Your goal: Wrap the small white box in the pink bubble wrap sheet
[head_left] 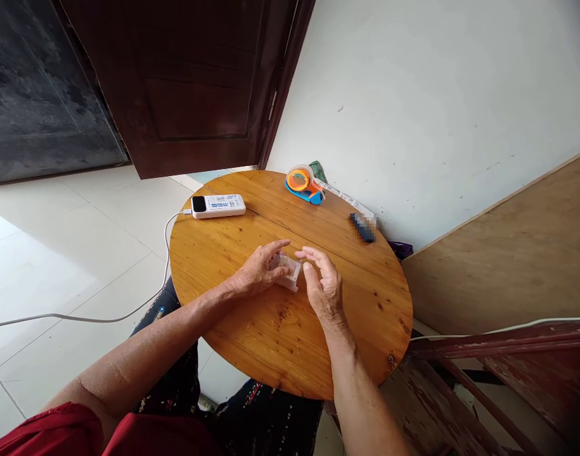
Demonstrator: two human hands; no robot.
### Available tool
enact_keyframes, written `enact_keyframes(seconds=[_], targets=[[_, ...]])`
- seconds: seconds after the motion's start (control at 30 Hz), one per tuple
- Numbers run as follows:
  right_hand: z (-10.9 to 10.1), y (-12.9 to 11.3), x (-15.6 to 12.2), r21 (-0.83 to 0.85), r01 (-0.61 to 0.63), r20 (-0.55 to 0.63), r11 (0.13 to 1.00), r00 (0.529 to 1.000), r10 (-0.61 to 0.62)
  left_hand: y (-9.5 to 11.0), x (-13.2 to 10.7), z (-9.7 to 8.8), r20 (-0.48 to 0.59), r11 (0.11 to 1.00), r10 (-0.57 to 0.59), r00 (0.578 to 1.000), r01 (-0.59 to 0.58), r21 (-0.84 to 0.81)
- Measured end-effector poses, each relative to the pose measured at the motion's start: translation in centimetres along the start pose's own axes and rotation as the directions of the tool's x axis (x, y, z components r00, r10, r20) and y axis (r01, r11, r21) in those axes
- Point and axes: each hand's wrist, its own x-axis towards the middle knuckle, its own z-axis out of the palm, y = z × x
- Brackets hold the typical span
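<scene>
A small clear plastic packet [290,271] lies on the round wooden table [280,342] near its middle. My left hand [258,272] rests over the packet's left side, thumb and fingers pinching it. My right hand [324,285] is at the packet's right end, fingers curled with the tips touching it. Both forearms reach in from the near edge. What the packet contains is too small to make out.
A white power bank [218,205] with a white cable [80,316] lies at the table's far left. An orange and blue tape dispenser [303,183] stands at the far edge, a dark small object [362,227] to its right. Wooden board [508,253] leans right; dark door [189,82] behind.
</scene>
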Motion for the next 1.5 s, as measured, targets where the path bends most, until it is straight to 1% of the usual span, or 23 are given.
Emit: enact_keyframes(seconds=[0.07,0.13,0.27,0.4,0.43,0.5,0.57,0.63,0.73,0.8,0.83,0.9,0.97,1.03,1.07,1.13,1.2,1.27,1.33,1.4,1.5], targets=[[0.2,-0.2,0.0,-0.088,0.086,0.038,0.992,0.996,-0.083,0.0,0.0,0.1,-0.002,1.0,0.003,1.0,-0.003,-0.004],[0.3,-0.5,0.1,-0.172,0.17,0.05,0.97,0.985,-0.164,-0.1,0.0,0.1,-0.008,1.0,0.007,1.0,-0.007,-0.003],[0.6,-1.0,0.1,-0.263,0.265,0.016,0.928,0.963,-0.27,0.0,0.0,0.0,-0.007,1.0,0.004,1.0,-0.004,0.005],[0.8,-1.4,0.0,-0.325,0.348,0.074,0.879,0.936,-0.344,0.2,0.0,-0.3,0.032,1.0,-0.006,0.999,0.006,-0.003],[0.8,-1.4,0.0,-0.321,0.342,0.061,0.883,0.938,-0.341,0.2,0.0,-0.4,0.039,1.0,-0.011,0.999,0.012,-0.008],[0.7,-1.3,-0.1,-0.28,0.281,-0.014,0.918,0.955,-0.297,0.3,0.0,-0.5,0.045,1.0,-0.025,0.999,0.026,-0.019],[0.4,-1.0,-0.1,-0.205,0.171,-0.12,0.964,0.973,-0.198,0.5,0.0,-0.7,0.042,0.999,-0.041,0.998,0.042,-0.033],[0.1,-0.6,0.0,-0.101,0.053,-0.203,0.993,0.977,-0.073,0.6,0.1,-0.9,0.017,0.997,-0.062,0.998,0.063,-0.047],[-0.4,-0.2,0.1,0.066,-0.074,-0.244,0.995,0.966,0.088,0.9,0.2,-1.4,-0.09,0.992,-0.101,0.991,0.094,-0.082],[-0.6,-0.1,0.3,0.144,-0.112,-0.223,0.983,0.964,0.143,0.9,0.3,-1.8,-0.186,0.984,-0.139,0.973,0.115,-0.133],[-0.8,-0.1,0.3,0.166,-0.125,-0.194,0.978,0.968,0.156,0.9,0.4,-2.0,-0.227,0.977,-0.167,0.959,0.131,-0.166],[-1.1,0.0,0.4,0.187,-0.152,-0.094,0.971,0.981,0.172,0.7,0.5,-2.2,-0.275,0.962,-0.222,0.935,0.165,-0.215],[-1.5,0.1,0.5,0.194,-0.178,0.061,0.965,0.984,0.169,0.6,0.6,-2.2,-0.287,0.957,-0.243,0.927,0.181,-0.224],[-1.8,0.2,0.6,0.198,-0.181,0.208,0.963,0.968,0.14,0.5,0.6,-2.1,-0.29,0.964,-0.228,0.929,0.173,-0.204],[-1.8,0.2,0.6,0.198,-0.174,0.262,0.965,0.958,0.119,0.5,0.6,-2.0,-0.292,0.967,-0.22,0.931,0.169,-0.192],[-1.8,0.2,0.6,0.19,-0.151,0.321,0.97,0.943,0.084,0.6,0.5,-1.9,-0.293,0.971,-0.214,0.932,0.17,-0.17],[-1.6,0.2,0.5,0.171,-0.132,0.329,0.976,0.942,0.07,0.9,0.5,-1.9,-0.285,0.973,-0.211,0.935,0.173,-0.153],[-1.2,0.2,0.4,0.148,-0.109,0.299,0.983,0.952,0.061,1.2,0.4,-1.8,-0.252,0.974,-0.208,0.945,0.176,-0.142],[-0.8,0.0,0.4,0.131,-0.08,0.244,0.988,0.969,0.046,1.4,0.3,-1.7,-0.187,0.972,-0.217,0.958,0.193,-0.137],[-0.6,-0.1,0.3,0.115,-0.057,0.18,0.992,0.983,0.035,1.4,0.2,-1.5,-0.1,0.97,-0.224,0.969,0.212,-0.117],[-0.6,-0.3,0.3,0.096,-0.061,0.109,0.993,0.993,0.05,1.3,0.1,-1.3,-0.009,0.98,-0.193,0.981,0.192,-0.053]])
